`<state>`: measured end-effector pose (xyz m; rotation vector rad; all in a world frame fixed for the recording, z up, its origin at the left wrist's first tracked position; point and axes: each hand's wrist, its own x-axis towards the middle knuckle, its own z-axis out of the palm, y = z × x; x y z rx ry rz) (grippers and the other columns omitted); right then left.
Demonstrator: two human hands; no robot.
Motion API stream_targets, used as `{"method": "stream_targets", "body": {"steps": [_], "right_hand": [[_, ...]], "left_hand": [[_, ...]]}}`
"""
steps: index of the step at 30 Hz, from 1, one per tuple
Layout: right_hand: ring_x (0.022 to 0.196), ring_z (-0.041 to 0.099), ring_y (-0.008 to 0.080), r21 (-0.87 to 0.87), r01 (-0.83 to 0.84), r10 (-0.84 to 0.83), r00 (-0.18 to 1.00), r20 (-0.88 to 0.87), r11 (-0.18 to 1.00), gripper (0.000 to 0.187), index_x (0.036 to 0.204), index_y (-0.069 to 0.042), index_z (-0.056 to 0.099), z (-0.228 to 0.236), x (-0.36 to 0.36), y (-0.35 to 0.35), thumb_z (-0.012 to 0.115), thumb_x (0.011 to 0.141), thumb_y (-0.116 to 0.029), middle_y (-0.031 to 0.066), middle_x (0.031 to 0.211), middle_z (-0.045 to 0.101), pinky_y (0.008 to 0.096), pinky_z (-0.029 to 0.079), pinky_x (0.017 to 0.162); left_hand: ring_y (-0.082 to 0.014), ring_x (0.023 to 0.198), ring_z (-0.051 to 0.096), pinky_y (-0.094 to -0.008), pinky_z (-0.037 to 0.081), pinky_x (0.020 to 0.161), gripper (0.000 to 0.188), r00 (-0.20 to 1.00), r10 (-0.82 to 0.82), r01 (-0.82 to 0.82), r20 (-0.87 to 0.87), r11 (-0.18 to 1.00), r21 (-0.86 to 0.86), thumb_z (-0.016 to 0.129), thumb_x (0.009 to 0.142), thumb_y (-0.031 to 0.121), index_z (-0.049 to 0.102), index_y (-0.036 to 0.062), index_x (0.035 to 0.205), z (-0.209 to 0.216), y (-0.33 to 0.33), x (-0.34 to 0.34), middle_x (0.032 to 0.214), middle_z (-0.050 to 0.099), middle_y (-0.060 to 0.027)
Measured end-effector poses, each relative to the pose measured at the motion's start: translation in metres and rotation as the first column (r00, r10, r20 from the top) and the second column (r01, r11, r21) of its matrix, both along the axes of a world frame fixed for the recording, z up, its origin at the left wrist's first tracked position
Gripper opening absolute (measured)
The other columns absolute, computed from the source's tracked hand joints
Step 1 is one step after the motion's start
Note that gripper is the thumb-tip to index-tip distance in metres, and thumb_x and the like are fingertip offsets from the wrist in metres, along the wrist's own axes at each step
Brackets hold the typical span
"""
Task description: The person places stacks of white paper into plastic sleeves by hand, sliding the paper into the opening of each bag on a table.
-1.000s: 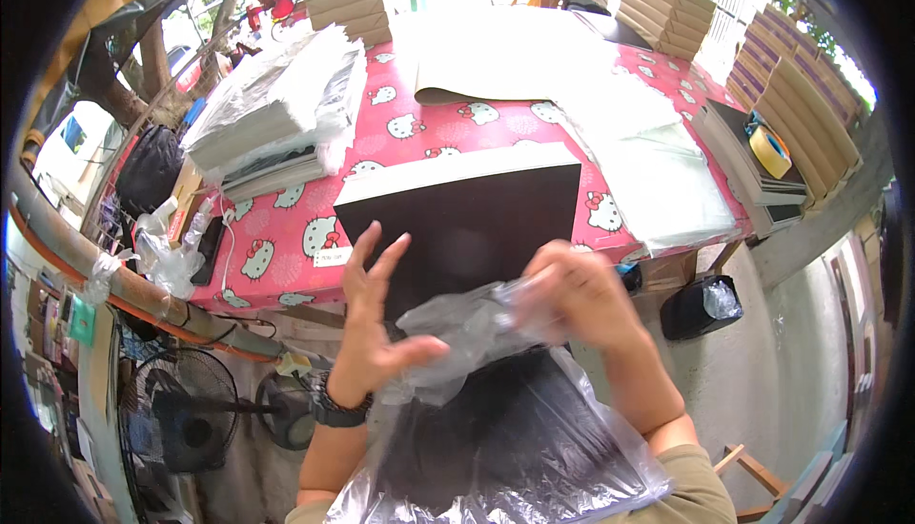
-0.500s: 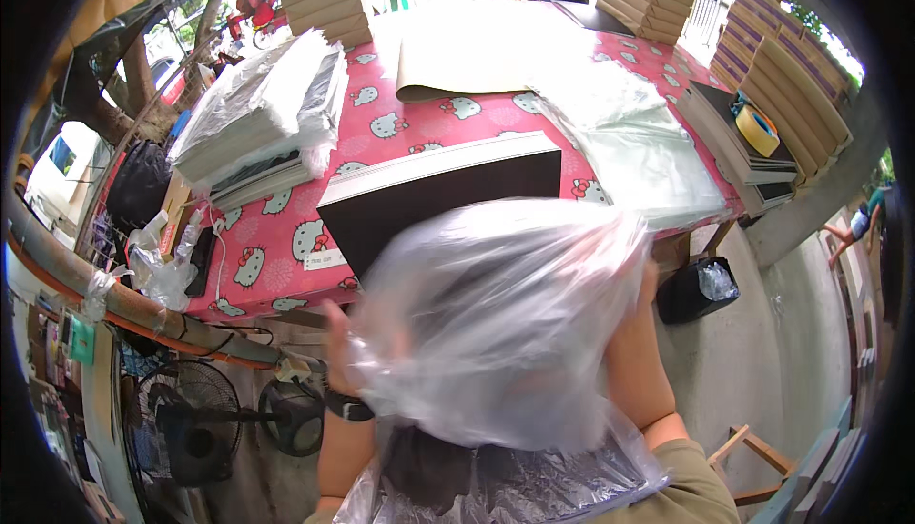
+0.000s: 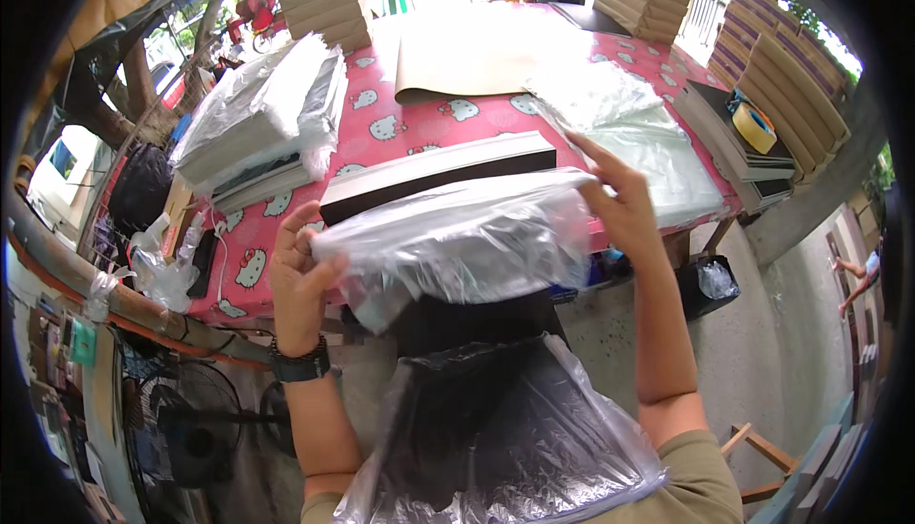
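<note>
A clear plastic bag (image 3: 467,233) is stretched between my two hands at the table's near edge. My left hand (image 3: 303,281) grips the bag's left end between thumb and fingers. At its right end my right hand (image 3: 620,200) pinches the plastic, with the index finger stretched out. Just behind the bag, a stack of black sheets or boards (image 3: 410,185) with pale edges lies on the table; the bag hides part of its front. Nearer to me, another clear plastic sheet or bag (image 3: 505,429) lies over something black at my lap.
Plastic-wrapped stacks (image 3: 248,123) lie on the left of the pink patterned table (image 3: 262,271). Further clear bags (image 3: 648,152) lie at the right, near a tape roll (image 3: 753,128) on dark boards. A brown sheet (image 3: 457,66) lies at the back. A fan (image 3: 195,429) stands lower left.
The bag, spread and billowing over my lap before, has moved away from me to the black stack and is now stretched lengthwise. Both hands have moved forward and outward.
</note>
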<state>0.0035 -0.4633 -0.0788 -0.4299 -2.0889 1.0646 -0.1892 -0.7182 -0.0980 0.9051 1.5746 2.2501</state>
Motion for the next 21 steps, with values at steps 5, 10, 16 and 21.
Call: {"method": "stream_targets", "body": {"steps": [5, 10, 16, 21], "right_hand": [[0.057, 0.043, 0.0172, 0.578, 0.131, -0.144, 0.989, -0.023, 0.805, 0.043, 0.110, -0.010, 0.055, -0.006, -0.009, -0.008, 0.056, 0.068, -0.005, 0.0030, 0.054, 0.044, 0.0341, 0.030, 0.084], [0.055, 0.040, 0.0143, 0.628, 0.148, -0.091, 0.988, -0.122, 0.764, 0.035, 0.100, -0.007, 0.061, 0.000, 0.020, -0.022, 0.058, 0.065, -0.005, 0.0003, 0.053, 0.044, 0.0348, 0.030, 0.083], [0.051, 0.042, 0.0046, -0.436, -0.162, 0.113, 0.984, -0.135, 0.885, 0.009, 0.079, -0.003, 0.061, 0.003, 0.036, -0.028, 0.059, 0.072, -0.008, -0.0035, 0.055, 0.050, 0.0193, 0.035, 0.048], [0.062, 0.055, 0.0074, -0.858, -0.294, 0.351, 0.925, -0.144, 0.422, 0.014, 0.087, 0.001, 0.058, -0.010, 0.031, -0.013, 0.056, 0.078, -0.008, 0.0037, 0.072, 0.059, 0.0214, 0.047, 0.054]], "left_hand": [[-0.0148, 0.078, 0.050, -0.0289, 0.038, 0.077, 0.042, 0.524, 0.505, -0.697, -0.686, 0.717, -0.005, 0.060, 0.064, 0.002, 0.057, 0.0054, 0.106, 0.000, 0.005, -0.018, 0.075, 0.052, -0.0020], [-0.0232, 0.088, 0.051, -0.0317, 0.039, 0.079, 0.027, 0.479, 0.343, -0.624, -0.808, 0.781, -0.038, 0.063, 0.065, 0.011, 0.065, 0.0073, 0.092, 0.003, -0.008, -0.009, 0.078, 0.057, -0.0078], [-0.0219, 0.078, 0.058, -0.0296, 0.045, 0.074, 0.023, 0.969, -0.074, 0.085, 0.234, 0.996, -0.040, 0.057, 0.075, 0.010, 0.058, -0.0026, 0.095, 0.001, -0.047, -0.003, 0.085, 0.060, -0.0115], [-0.0199, 0.082, 0.057, -0.0320, 0.046, 0.074, 0.026, 0.761, -0.298, 0.301, 0.576, 0.949, 0.093, 0.051, 0.079, 0.014, 0.054, -0.0047, 0.097, -0.018, -0.051, -0.006, 0.090, 0.059, -0.0145]]}}
